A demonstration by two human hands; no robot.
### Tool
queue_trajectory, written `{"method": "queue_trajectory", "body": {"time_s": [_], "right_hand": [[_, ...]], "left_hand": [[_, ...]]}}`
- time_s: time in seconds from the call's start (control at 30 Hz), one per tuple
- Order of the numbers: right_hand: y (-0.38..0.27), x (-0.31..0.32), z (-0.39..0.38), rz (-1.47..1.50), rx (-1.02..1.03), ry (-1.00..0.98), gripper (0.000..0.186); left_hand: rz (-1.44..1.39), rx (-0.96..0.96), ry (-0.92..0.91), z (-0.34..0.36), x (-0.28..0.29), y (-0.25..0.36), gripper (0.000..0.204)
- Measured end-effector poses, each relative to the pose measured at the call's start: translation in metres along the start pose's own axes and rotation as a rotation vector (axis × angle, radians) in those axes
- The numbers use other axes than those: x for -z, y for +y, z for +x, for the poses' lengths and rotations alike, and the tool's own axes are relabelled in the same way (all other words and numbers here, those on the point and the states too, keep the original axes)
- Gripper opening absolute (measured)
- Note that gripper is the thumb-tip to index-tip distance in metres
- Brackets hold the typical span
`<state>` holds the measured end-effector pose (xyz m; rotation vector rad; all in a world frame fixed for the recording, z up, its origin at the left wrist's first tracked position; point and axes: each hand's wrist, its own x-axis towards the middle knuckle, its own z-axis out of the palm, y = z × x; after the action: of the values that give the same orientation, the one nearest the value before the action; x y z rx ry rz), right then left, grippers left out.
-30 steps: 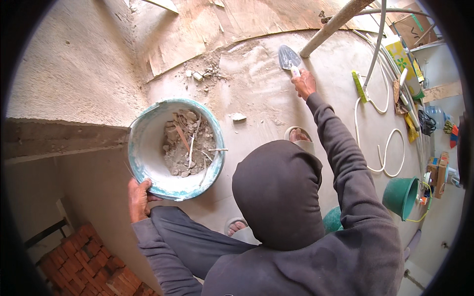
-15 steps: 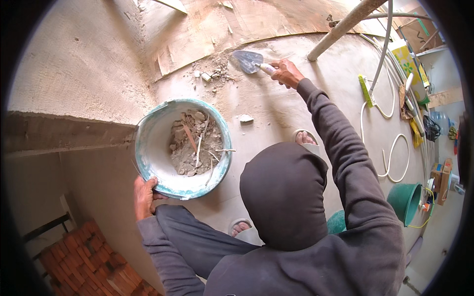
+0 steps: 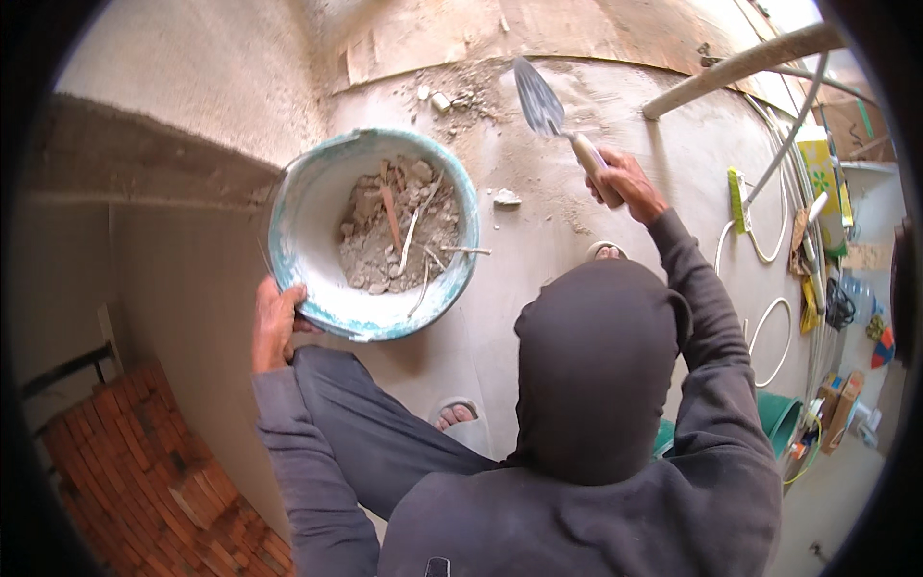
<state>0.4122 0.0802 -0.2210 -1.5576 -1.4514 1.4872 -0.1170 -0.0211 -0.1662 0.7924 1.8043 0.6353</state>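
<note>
Closest in, the left hand point(image 3: 277, 322) is closed on the lower rim of a round bucket point(image 3: 306, 207), fingers curled over the edge, holding it up beside the person's raised knee. The bucket is roughly half full of grey rubble and mortar lumps point(image 3: 394, 231), with a few sticks lying across them. That load looks heavy for a grip at one point of the rim, so the bucket could tip away from the fingers and spill its contents onto the sandalled foot point(image 3: 455, 417) below.

Farther out, the right hand point(image 3: 615, 178) is wrapped tightly around the pale handle of a trowel point(image 3: 540, 96), blade pointing toward the scattered debris point(image 3: 452, 94) on the concrete floor point(image 3: 538, 231). The reach is long, and a hard scrape could flick chips upward or pull the person off balance.

Beyond, white hoses point(image 3: 769, 245) and a slanted wooden pole point(image 3: 740, 62) lie nearby and could snag a foot.
</note>
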Motion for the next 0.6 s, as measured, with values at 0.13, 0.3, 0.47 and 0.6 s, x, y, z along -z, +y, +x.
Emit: {"method": "queue_trajectory", "body": {"time_s": [0.13,0.3,0.47,0.6], "right_hand": [[-0.009,-0.001,-0.037,-0.307,-0.223,-0.13,0.036],[-0.017,-0.013,-0.068,-0.773,-0.132,-0.402,0.038],[0.002,-0.017,-0.067,-1.054,0.07,-0.58,0.032],[0.026,-0.003,-0.051,-1.082,0.078,-0.636,0.034]], "left_hand": [[-0.025,0.003,-0.004,-0.001,0.004,-0.003,0.04],[-0.008,-0.001,0.051,-0.004,-0.001,-0.002,0.04],[-0.029,-0.022,0.036,-0.005,-0.004,-0.002,0.038],[-0.034,-0.029,0.013,-0.002,0.002,-0.01,0.038]]}}
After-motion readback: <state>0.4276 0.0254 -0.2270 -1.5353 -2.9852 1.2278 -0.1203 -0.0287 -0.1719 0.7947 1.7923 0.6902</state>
